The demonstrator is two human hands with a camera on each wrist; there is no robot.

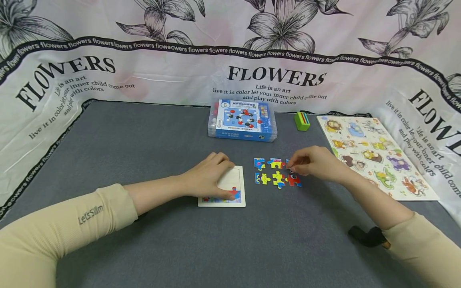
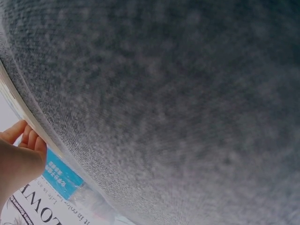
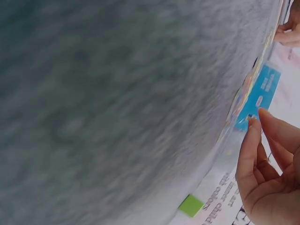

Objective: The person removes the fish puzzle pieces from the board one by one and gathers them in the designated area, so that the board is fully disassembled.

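In the head view my left hand point(image 1: 209, 178) rests on a small cream puzzle tray point(image 1: 239, 204). Its thumb lies over a red and blue puzzle piece set along the tray's near side, while the fingers reach toward the far edge and the palm hides the tray's left part. To the right, loose jigsaw pieces point(image 1: 278, 179) in yellow, blue and red lie in two rows. My right hand point(image 1: 318, 165) is over the right end of those rows. Between its thumb and fingertip it pinches a small puzzle piece point(image 3: 251, 117), mostly hidden by the fingers.
Behind the pieces stands a clear plastic box with a blue molecule-model label point(image 1: 243, 120). A green striped block point(image 1: 302, 121) is beside it. At the right lies a large animal picture board point(image 1: 381, 156). A printed flower cloth point(image 1: 277, 76) borders the grey table surface point(image 1: 230, 248).
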